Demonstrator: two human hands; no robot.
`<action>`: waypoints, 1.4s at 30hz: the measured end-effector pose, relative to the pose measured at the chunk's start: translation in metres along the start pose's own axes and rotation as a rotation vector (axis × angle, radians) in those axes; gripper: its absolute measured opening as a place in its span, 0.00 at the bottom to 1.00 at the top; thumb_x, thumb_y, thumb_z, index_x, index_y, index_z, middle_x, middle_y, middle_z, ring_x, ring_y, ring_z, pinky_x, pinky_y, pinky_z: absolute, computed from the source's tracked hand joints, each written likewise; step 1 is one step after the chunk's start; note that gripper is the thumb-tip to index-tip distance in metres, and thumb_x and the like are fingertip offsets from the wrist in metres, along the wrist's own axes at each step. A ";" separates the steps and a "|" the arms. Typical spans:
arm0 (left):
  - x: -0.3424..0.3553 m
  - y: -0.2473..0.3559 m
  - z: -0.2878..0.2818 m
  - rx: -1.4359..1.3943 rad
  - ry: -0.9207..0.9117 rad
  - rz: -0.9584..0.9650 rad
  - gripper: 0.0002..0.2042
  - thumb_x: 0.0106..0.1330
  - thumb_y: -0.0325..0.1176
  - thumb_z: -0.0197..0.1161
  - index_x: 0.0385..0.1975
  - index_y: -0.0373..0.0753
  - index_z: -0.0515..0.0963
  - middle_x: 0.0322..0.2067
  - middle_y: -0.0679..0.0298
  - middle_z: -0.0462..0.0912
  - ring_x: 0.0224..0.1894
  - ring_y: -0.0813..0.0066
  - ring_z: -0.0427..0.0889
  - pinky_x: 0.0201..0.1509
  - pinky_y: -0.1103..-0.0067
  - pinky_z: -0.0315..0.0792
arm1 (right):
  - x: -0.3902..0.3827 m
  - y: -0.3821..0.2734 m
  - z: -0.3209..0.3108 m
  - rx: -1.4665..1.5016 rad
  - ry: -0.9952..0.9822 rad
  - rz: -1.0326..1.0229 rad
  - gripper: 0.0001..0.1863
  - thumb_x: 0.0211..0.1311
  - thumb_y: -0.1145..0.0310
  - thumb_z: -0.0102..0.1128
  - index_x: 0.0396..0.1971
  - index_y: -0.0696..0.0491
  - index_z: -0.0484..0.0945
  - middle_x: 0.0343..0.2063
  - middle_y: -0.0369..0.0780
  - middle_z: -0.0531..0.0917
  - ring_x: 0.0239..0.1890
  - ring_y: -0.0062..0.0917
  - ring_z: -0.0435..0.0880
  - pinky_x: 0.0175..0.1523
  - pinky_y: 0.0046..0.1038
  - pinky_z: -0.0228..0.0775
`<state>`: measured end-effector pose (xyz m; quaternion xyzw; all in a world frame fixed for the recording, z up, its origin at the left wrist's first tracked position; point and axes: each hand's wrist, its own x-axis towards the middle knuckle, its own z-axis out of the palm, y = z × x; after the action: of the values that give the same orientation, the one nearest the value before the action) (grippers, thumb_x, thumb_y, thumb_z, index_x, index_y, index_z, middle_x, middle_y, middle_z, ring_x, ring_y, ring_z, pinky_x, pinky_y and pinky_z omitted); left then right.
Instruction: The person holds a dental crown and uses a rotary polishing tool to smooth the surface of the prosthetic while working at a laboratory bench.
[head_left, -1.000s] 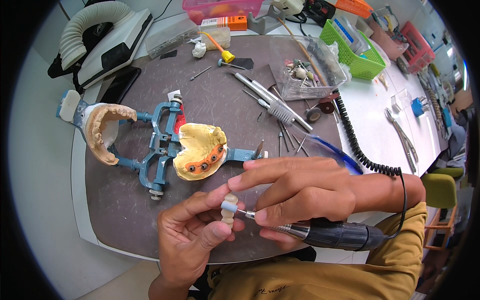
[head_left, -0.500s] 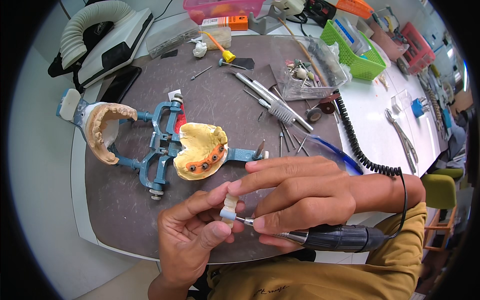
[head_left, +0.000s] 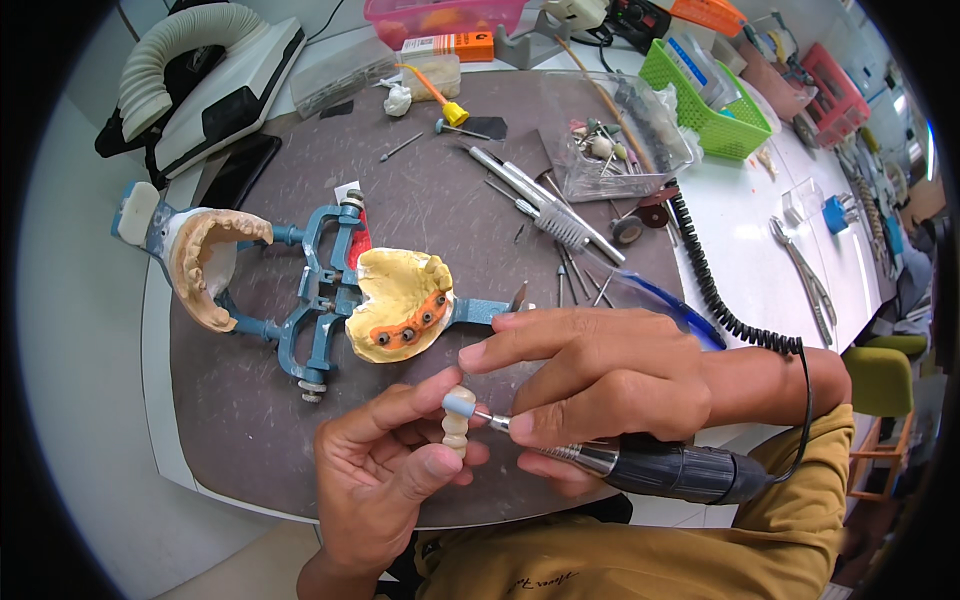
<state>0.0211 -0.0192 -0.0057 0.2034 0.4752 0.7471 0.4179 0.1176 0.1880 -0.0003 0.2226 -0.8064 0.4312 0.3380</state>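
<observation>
Between the thumb and fingers of my left hand (head_left: 385, 460) is a small off-white dental bridge (head_left: 455, 430), held roughly upright. My right hand (head_left: 610, 385) grips a black and silver rotary handpiece (head_left: 680, 472). Its light blue cylindrical bit (head_left: 459, 403) touches the upper part of the bridge. Just beyond my hands lies an opened blue dental articulator (head_left: 322, 290). Mounted on it are a yellow jaw model (head_left: 385, 285) with an orange strip holding several metal implant posts, and a beige jaw model with teeth (head_left: 195, 265) at the left.
A clear box of burs (head_left: 625, 180) and several metal hand tools (head_left: 540, 200) lie beyond my right hand. The handpiece's coiled cord (head_left: 705, 290) runs along the right. A hose unit (head_left: 235, 100), a phone (head_left: 240, 172) and a green basket (head_left: 710, 110) stand farther back. Pliers (head_left: 805, 280) lie far right.
The blue bit has moved up along the bridge, from its lower part to near its top. My right hand and handpiece have shifted slightly; my left hand keeps its hold.
</observation>
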 end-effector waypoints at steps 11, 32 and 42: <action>-0.001 -0.002 -0.002 0.025 -0.001 0.019 0.22 0.64 0.28 0.70 0.58 0.33 0.76 0.46 0.51 0.84 0.42 0.68 0.87 0.41 0.79 0.83 | 0.002 0.000 0.003 0.031 0.037 0.003 0.09 0.49 0.80 0.71 0.31 0.59 0.80 0.28 0.42 0.83 0.43 0.40 0.89 0.50 0.38 0.84; -0.001 -0.002 -0.001 -0.027 -0.001 0.033 0.22 0.62 0.22 0.70 0.58 0.32 0.77 0.46 0.53 0.83 0.43 0.68 0.86 0.45 0.78 0.82 | 0.002 -0.003 0.001 0.026 0.023 0.027 0.08 0.50 0.79 0.69 0.31 0.58 0.80 0.28 0.40 0.83 0.46 0.40 0.88 0.54 0.40 0.83; -0.001 -0.003 -0.002 -0.013 -0.007 0.031 0.22 0.63 0.25 0.70 0.59 0.33 0.76 0.46 0.51 0.83 0.43 0.67 0.86 0.44 0.79 0.82 | 0.001 -0.005 -0.005 0.050 -0.009 0.033 0.09 0.51 0.78 0.70 0.32 0.58 0.80 0.29 0.41 0.83 0.46 0.40 0.88 0.55 0.41 0.82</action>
<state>0.0219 -0.0207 -0.0085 0.2107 0.4656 0.7559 0.4092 0.1218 0.1890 0.0056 0.2197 -0.8003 0.4559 0.3216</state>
